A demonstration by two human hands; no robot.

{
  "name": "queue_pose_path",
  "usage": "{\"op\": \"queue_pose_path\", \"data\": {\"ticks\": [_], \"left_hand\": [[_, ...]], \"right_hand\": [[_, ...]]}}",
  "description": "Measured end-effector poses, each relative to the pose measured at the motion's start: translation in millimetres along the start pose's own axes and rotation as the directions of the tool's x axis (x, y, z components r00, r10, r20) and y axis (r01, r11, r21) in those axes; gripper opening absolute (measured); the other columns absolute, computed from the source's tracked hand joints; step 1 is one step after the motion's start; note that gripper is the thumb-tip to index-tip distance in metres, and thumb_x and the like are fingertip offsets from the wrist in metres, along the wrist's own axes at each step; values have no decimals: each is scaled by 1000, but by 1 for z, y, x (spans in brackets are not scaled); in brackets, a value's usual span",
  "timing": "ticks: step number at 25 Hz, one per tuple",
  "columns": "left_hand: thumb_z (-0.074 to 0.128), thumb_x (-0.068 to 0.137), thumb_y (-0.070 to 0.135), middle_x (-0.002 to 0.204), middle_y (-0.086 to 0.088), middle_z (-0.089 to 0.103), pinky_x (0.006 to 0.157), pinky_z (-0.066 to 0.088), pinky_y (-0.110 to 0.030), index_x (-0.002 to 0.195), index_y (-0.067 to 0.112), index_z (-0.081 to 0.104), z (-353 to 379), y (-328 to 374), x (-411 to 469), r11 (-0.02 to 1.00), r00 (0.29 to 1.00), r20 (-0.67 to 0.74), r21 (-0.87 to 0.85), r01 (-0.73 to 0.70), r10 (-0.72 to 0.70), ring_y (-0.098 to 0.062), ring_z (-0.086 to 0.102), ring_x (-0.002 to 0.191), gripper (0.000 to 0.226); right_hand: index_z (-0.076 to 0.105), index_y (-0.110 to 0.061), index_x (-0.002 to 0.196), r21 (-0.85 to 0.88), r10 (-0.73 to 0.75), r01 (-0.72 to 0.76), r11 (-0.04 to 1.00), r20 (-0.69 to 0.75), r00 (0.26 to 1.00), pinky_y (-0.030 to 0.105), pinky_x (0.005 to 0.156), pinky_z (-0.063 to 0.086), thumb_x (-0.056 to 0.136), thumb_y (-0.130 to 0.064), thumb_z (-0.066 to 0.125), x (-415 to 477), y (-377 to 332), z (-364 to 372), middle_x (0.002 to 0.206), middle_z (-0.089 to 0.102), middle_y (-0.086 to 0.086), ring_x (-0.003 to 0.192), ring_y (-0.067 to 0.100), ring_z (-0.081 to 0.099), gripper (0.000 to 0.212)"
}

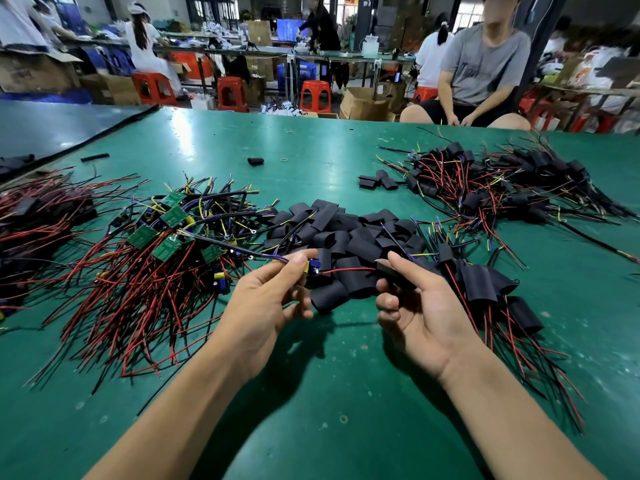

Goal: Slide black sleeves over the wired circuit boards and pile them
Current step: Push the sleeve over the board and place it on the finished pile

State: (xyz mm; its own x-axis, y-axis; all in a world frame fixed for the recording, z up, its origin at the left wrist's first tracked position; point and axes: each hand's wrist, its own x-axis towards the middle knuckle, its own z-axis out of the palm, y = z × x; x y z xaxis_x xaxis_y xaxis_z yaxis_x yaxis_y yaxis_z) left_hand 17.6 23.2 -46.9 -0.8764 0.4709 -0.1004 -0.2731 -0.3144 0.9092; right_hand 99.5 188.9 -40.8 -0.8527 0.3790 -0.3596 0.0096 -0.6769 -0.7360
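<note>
Starting at nine o'clock, the heap of bare green boards [162, 220] lies on the green table [329, 410], its red and black wires fanned toward me; my left hand [266, 303] is raised over the table, thumb and forefinger pinching one wired circuit board [313, 266] by its blue and yellow parts, the other fingers curled beneath; a red wire [349, 270] runs from that board toward three o'clock and reaches the end of a black sleeve [394, 273]; my right hand [422, 306], palm up, grips that sleeve between thumb and fingers; at twelve o'clock from both hands lies the pile of empty sleeves [346, 233]; at three o'clock, just beside my right hand, sit sleeved boards [481, 284] with wires trailing toward me; at one o'clock, well apart, spreads a larger sleeved heap [502, 188].
</note>
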Motion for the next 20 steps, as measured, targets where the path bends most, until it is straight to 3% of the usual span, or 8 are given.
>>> {"op": "queue_pose_path", "data": {"ticks": [3, 6, 10, 15, 20], "left_hand": [[69, 83, 22, 72, -2, 62, 47, 50, -22, 91, 6, 68, -1, 4, 0, 994, 997, 8, -78, 72, -72, -11, 54, 53, 18], [68, 85, 18, 75, -2, 67, 50, 52, -21, 88, 10, 66, -3, 7, 0, 986, 992, 31, -106, 128, -125, -10, 56, 53, 8], [74, 72, 15, 74, -3, 70, 52, 55, -21, 88, 8, 67, -2, 8, 1, 975, 985, -9, -145, 170, -174, -11, 59, 55, 19], [75, 73, 18, 74, -3, 69, 51, 54, -20, 98, 12, 60, -5, 10, 2, 975, 989, -8, -171, 143, -146, -11, 60, 53, 30], [74, 71, 16, 78, -9, 73, 48, 53, -22, 93, 9, 65, 0, 6, -2, 988, 995, 51, -125, 95, -90, -15, 63, 52, 25]], "right_hand": [[79, -13, 78, 47, -65, 61, 997, 98, 993, 17, 37, 37, 70, -28, 75, -1, -3, -3, 71, 65, 6, 43, 8, 45, 17], [79, -10, 94, 137, -95, 64, 988, 233, 968, 16, 41, 42, 67, -31, 81, -1, -3, -6, 81, 67, 7, 46, 7, 48, 34], [77, -8, 97, 194, -128, 62, 979, 347, 929, 18, 47, 48, 55, -29, 97, 1, -2, -11, 88, 70, 7, 52, 7, 53, 51], [80, -14, 95, 77, -128, 109, 991, 316, 940, 18, 49, 46, 71, -33, 80, 2, 0, -10, 84, 68, 3, 52, 7, 51, 31], [78, -15, 103, -113, -148, 193, 975, 325, 934, 19, 50, 48, 67, -29, 80, 1, 14, -2, 84, 68, 5, 52, 11, 52, 39]]}}
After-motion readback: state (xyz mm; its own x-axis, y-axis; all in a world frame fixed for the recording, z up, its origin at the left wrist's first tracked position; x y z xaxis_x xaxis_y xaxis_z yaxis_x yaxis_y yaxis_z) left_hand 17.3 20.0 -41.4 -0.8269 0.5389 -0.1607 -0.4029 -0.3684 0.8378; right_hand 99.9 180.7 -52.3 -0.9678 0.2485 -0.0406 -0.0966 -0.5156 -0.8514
